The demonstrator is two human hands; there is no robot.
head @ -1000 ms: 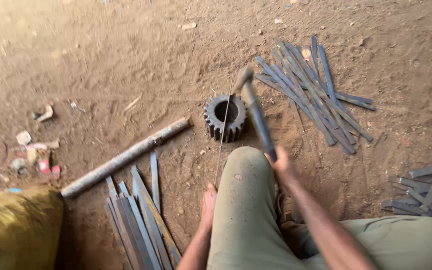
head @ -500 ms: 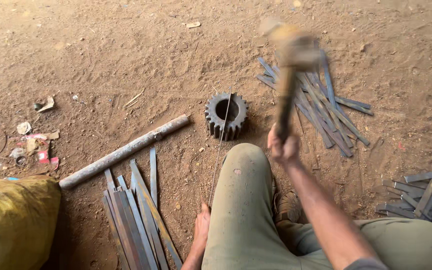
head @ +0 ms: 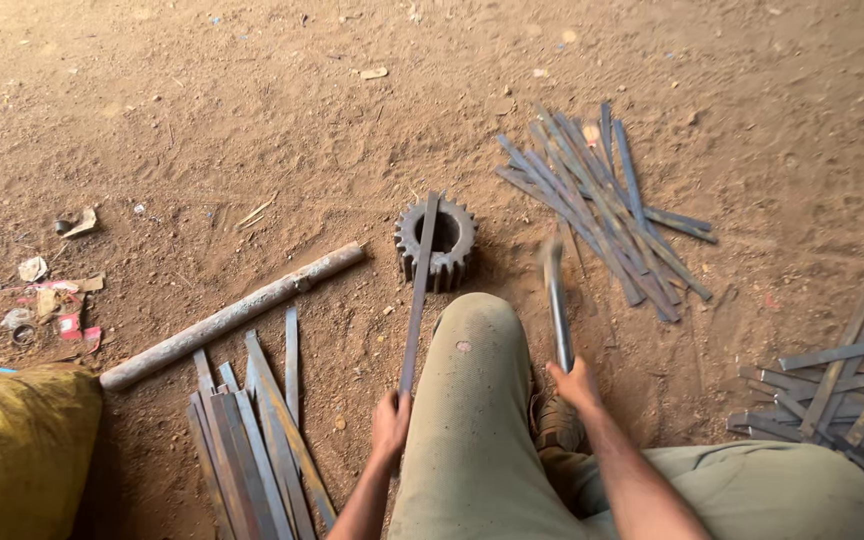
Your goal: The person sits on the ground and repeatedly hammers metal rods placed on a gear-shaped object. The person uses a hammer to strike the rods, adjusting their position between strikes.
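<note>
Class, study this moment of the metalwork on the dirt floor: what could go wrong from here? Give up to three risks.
1. The left hand grips the metal strip resting on the gear; a badly aimed hammer blow might jar or hit those fingers.
2. The strip only lies across the gear, so it may skid or spring off.
3. The knee is near the strike point, and loose strips lie close by.

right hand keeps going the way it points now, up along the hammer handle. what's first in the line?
Probably bare dirt floor. The right hand points up the hammer, passing between the gear and the strip pile. Depth is unclear.
</note>
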